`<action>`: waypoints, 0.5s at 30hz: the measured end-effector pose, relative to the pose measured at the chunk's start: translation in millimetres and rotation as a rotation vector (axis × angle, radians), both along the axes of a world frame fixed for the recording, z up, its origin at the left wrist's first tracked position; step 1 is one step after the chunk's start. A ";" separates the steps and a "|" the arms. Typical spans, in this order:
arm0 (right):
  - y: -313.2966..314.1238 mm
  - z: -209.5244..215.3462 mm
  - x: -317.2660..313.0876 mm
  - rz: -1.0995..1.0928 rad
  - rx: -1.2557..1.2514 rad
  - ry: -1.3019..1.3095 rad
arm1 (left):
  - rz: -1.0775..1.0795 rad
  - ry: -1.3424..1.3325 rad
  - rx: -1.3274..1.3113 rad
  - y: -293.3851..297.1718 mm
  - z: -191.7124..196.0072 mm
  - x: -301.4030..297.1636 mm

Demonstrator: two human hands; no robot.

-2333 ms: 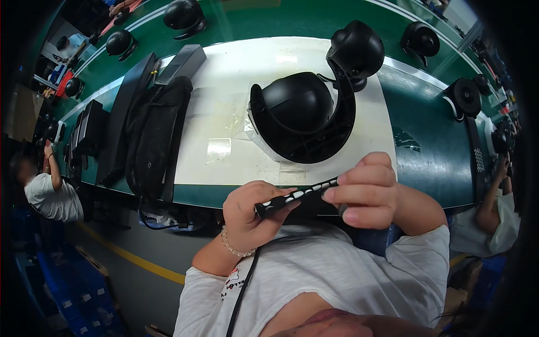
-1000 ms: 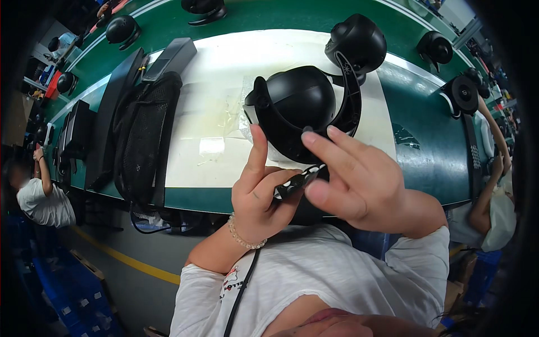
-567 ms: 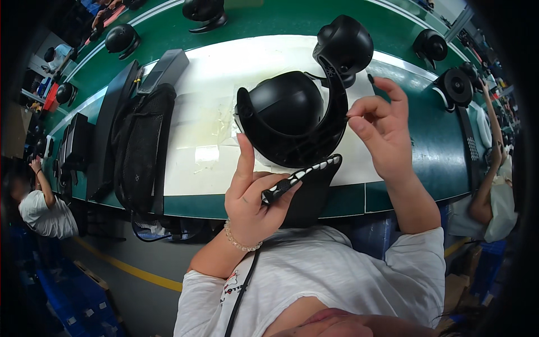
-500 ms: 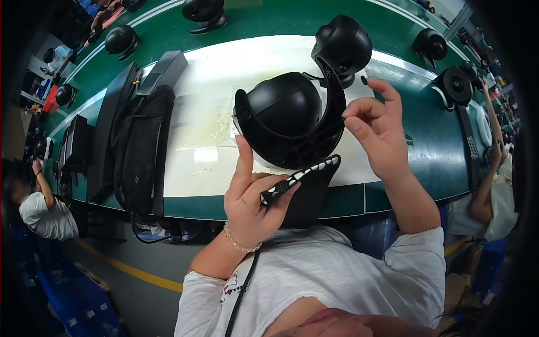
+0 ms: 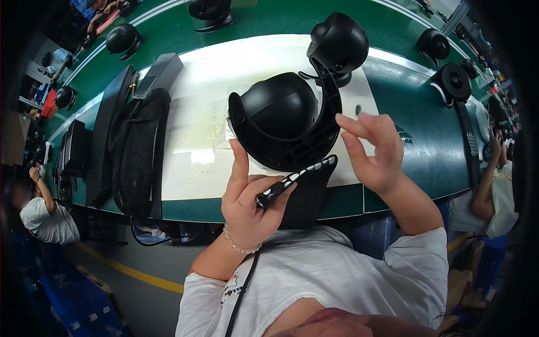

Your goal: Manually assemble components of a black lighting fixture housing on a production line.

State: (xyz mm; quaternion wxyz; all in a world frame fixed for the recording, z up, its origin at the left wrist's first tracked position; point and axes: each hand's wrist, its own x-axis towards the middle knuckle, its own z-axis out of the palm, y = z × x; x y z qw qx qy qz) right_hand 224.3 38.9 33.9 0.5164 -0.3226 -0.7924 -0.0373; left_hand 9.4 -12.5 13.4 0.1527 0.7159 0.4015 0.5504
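My left hand (image 5: 250,194) is closed on a black sheet (image 5: 300,180) that carries a row of white oval patches along its edge; the index finger sticks up. Beyond it a glossy black dome-shaped shell (image 5: 281,106) lies on the white mat, with a curved black band (image 5: 334,104) around its near and right sides. My right hand (image 5: 379,149) hovers right of that band, thumb and one finger slightly apart. A small black oval pad (image 5: 358,109) shows at a fingertip, which is smeared by motion.
A round black unit (image 5: 339,42) stands at the band's far end. Left of the white mat (image 5: 193,112) lie a black mesh bag (image 5: 140,151) and a dark grey box (image 5: 159,76). More round black units (image 5: 210,14) stand across the green table. Co-workers sit at both sides.
My right hand has drawn back slightly from the band, and its raised finger with the oval pad has come down toward me. The left hand keeps its hold on the sheet.
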 end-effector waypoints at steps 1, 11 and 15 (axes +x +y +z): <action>-2.3 2.3 2.3 -0.013 0.042 -0.112 | 0.002 0.006 0.010 0.3 0.2 0.4; 20.5 38.7 0.1 0.052 -0.406 0.099 | -0.029 -0.026 0.017 0.5 -4.9 -1.7; 46.9 38.2 -10.7 0.199 -0.539 0.266 | -0.025 -0.016 0.027 2.7 -4.6 -2.3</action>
